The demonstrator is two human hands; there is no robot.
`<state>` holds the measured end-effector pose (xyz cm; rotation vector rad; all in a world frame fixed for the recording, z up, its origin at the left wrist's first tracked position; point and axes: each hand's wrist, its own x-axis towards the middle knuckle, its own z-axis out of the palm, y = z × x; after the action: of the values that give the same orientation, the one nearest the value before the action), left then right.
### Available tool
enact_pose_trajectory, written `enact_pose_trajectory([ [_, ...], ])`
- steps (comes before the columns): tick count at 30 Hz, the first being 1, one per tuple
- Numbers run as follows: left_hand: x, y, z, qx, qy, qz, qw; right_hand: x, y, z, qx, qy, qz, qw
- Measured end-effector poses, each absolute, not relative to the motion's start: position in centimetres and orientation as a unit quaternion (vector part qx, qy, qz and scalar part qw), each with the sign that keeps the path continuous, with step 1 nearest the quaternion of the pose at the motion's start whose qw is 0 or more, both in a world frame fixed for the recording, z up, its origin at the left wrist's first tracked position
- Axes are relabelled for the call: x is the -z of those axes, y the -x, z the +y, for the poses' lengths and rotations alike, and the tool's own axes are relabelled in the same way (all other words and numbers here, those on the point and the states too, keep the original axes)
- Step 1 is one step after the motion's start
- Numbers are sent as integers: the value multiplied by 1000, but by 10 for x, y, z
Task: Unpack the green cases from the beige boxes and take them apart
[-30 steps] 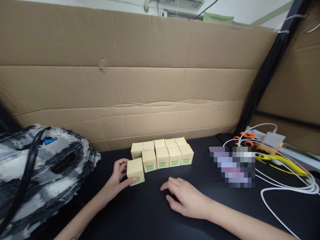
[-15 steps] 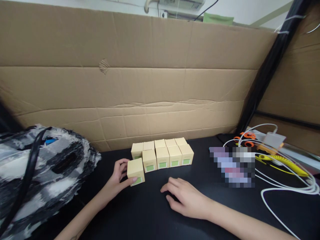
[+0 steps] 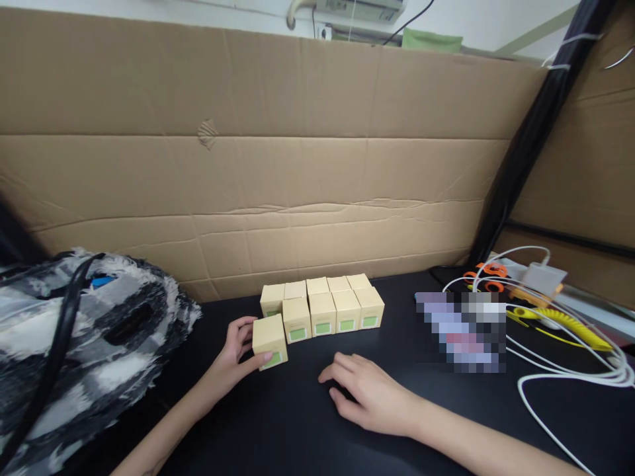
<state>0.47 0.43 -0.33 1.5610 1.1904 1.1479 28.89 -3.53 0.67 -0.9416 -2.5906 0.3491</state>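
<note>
My left hand [image 3: 244, 350] grips a small pale-yellow cardboard box [image 3: 268, 334] at the front left of a group of like boxes. Its thumb lies over the green label on the front face, and the other fingers are at the left side, partly hidden. Beside it, a front row of boxes [image 3: 322, 311] stands side by side with green labels facing me. Behind them is a back row [image 3: 317, 285], mostly covered by the front one. My right hand [image 3: 364, 393] rests on the black table [image 3: 288, 423], fingers loosely bent and apart, touching no box.
A cardboard panel [image 3: 297, 172] rises behind the boxes. At left lies a fuzzy black, grey and white bag [image 3: 124, 330] with a black strap. To the right are a blurred-out patch [image 3: 461, 334], white cables [image 3: 540, 380], a yellow coiled cord [image 3: 570, 320] and orange items [image 3: 491, 270].
The view has shifted very slightly. Both hands and the boxes keep their places.
</note>
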Motion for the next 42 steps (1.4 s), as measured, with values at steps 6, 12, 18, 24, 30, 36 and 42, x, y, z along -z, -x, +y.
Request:
enact_pose_trajectory([
  [6,-4,-10,2,-437,-662,470,387,-7,-288,-34,-126,331,-915,192],
  [12,-18,-15,-10,-421,-720,470,287,-4,-291,-37,-135,331,-898,255],
  [18,-33,-39,-44,-286,-871,393,71,6,-294,-36,-127,339,-866,346],
  [24,-27,-65,-67,-242,-926,285,-53,8,-292,-43,-126,274,-894,330],
  [30,-25,-68,-70,-278,-915,283,-74,7,-294,-43,-129,258,-895,339],
  [36,-24,-70,-72,-276,-909,297,-100,9,-294,-44,-100,274,-891,349],
  [42,-27,-72,-74,-257,-913,282,-143,8,-292,-45,-55,270,-887,371],
])
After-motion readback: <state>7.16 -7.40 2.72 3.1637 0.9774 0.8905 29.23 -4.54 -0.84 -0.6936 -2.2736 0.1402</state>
